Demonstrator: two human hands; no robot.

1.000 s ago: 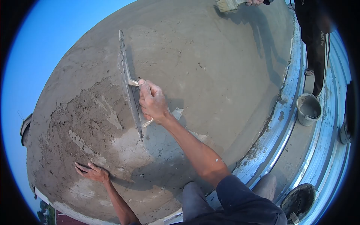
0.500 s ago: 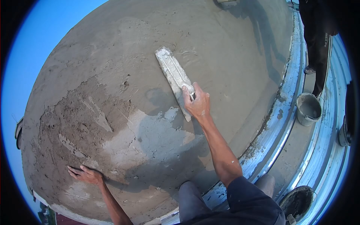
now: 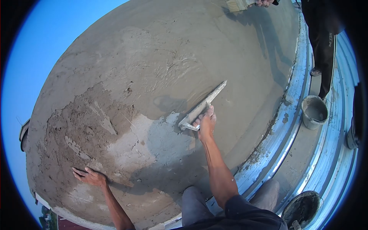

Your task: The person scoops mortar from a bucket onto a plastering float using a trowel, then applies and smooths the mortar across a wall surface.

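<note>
My right hand [image 3: 207, 123] is wrapped round the handle of a plastering trowel [image 3: 204, 104], a long flat blade smeared with pale mortar. The trowel is tilted up, one long edge toward the curved plastered surface [image 3: 153, 84]; whether it touches cannot be told. My left hand [image 3: 90, 177] rests with fingers spread on rough, darker plaster at the lower left. Between the hands lies a smooth paler grey patch [image 3: 132, 143], partly in shadow. Wet ridges and smears mark the plaster above the trowel.
At top right a co-worker's hand [image 3: 264, 3] holds a wide brush [image 3: 238, 4] against the surface. That person's dark-trousered leg [image 3: 326, 50] stands on corrugated metal sheeting [image 3: 264, 161]. A bucket [image 3: 315, 112] of grey mix stands there, and a mortar bucket [image 3: 303, 210] sits by my right knee.
My right hand has drawn the trowel downward and turned it from lying nearly flat to edge-up, slanting right. My left hand stays put. The co-worker's brush and hand have come into view.
</note>
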